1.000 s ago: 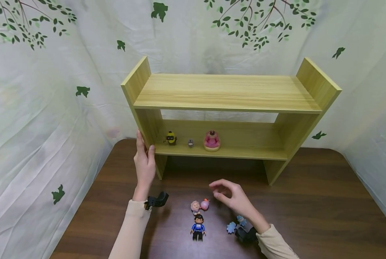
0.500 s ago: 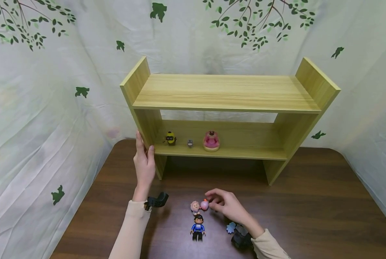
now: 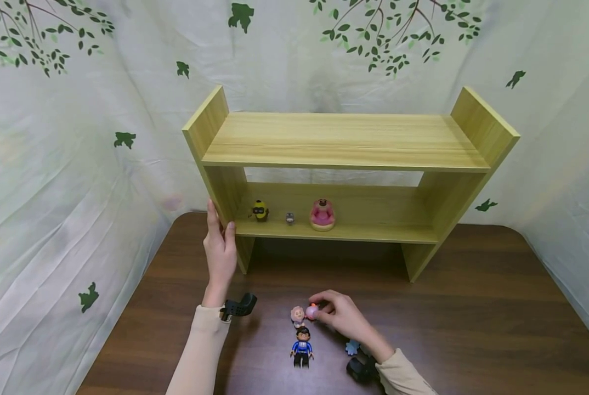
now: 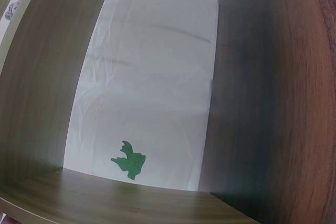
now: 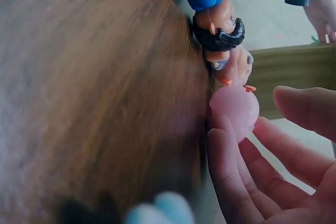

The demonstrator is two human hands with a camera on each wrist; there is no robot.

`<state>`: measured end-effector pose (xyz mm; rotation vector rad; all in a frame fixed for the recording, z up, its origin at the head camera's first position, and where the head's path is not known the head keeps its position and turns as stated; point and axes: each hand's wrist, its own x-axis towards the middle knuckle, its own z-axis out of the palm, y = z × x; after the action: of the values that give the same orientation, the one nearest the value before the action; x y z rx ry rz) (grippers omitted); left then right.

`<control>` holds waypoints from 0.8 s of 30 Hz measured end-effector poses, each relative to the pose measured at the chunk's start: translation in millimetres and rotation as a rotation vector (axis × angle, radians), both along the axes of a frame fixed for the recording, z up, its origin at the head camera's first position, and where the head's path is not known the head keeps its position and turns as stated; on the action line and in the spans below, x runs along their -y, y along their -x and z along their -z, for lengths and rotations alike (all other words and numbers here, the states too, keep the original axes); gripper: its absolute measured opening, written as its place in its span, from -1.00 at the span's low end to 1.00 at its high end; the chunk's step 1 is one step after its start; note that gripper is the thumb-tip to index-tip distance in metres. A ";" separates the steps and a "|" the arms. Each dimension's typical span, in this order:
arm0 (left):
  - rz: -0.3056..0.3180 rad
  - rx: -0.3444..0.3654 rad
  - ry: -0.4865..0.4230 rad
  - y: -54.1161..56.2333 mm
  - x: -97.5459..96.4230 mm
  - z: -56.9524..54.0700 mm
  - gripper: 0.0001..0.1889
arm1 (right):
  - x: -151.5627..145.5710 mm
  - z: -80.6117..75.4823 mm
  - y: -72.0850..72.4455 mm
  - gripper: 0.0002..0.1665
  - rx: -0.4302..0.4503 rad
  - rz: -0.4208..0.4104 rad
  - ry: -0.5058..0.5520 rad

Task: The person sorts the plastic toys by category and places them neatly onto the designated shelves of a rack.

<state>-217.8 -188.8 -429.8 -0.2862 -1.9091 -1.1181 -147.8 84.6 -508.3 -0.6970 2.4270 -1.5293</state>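
My left hand (image 3: pixel 220 255) grips the left side panel of a light wooden shelf (image 3: pixel 344 140), fingers along the outside and thumb over the front edge. My right hand (image 3: pixel 346 315) is at a small pink round toy (image 3: pixel 312 312) on the table. In the right wrist view, fingertips touch that pink toy (image 5: pixel 234 109), while the thumb (image 5: pixel 302 103) stands apart from it. Left of the toy lies a pale pink figurine (image 3: pixel 297 315), and nearer lies a toy man (image 3: pixel 301 348) in blue with black hair. Light blue toys (image 3: pixel 352 347) are partly hidden behind the right wrist.
On the shelf's middle board stand a yellow-and-black figurine (image 3: pixel 260 210), a tiny grey figurine (image 3: pixel 290 218) and a pink bear (image 3: pixel 322 214). The brown table (image 3: pixel 497 307) extends to both sides. A leaf-printed white cloth (image 3: pixel 284 60) hangs behind.
My right hand has moved left and slightly down to the pink round toy. The left hand keeps its place on the shelf. The toys look unmoved.
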 end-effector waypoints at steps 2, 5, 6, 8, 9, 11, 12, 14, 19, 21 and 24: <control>0.001 -0.004 0.001 0.6 -0.1 0.3 -0.13 | 1.3 0.7 0.4 -0.70 -0.014 0.003 -0.010; 0.004 -0.002 0.000 1.0 -0.1 0.6 -0.13 | 2.5 1.2 0.6 -0.72 -0.033 0.012 -0.022; 0.004 0.002 0.000 1.0 0.0 0.8 -0.13 | 2.9 1.4 0.5 -0.73 -0.036 0.017 -0.025; 0.006 0.012 0.002 0.7 0.3 0.8 -0.15 | 3.4 1.7 0.4 -0.75 -0.041 0.024 -0.030; 0.007 0.016 0.002 0.7 0.5 1.0 -0.16 | 3.6 1.9 0.2 -0.76 -0.042 0.027 -0.031; 0.010 0.021 0.003 0.5 0.6 0.9 -0.19 | 3.5 2.2 -0.3 -0.77 -0.044 0.027 -0.027; 0.011 0.022 0.004 0.5 0.8 0.9 -0.20 | 3.5 2.2 -0.4 -0.77 -0.045 0.025 -0.026; 0.010 0.022 0.005 0.4 1.0 1.0 -0.22 | 3.3 2.4 -0.8 -0.78 -0.046 0.020 -0.023; 0.007 0.023 -0.001 0.6 1.7 2.1 -0.23 | 3.2 3.7 -0.7 -0.79 -0.049 0.019 0.004; 0.009 0.030 -0.002 0.1 1.7 1.9 -0.23 | 3.5 -0.6 -2.4 -0.80 -0.041 0.024 0.031; 0.012 0.031 -0.005 -0.7 1.3 0.7 -0.23 | 4.5 -15.8 -8.2 -0.82 -0.029 0.026 0.063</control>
<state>-217.1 -190.1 -430.5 -0.2788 -1.9339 -1.1410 -139.7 80.1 -492.4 -0.7064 2.4271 -1.6232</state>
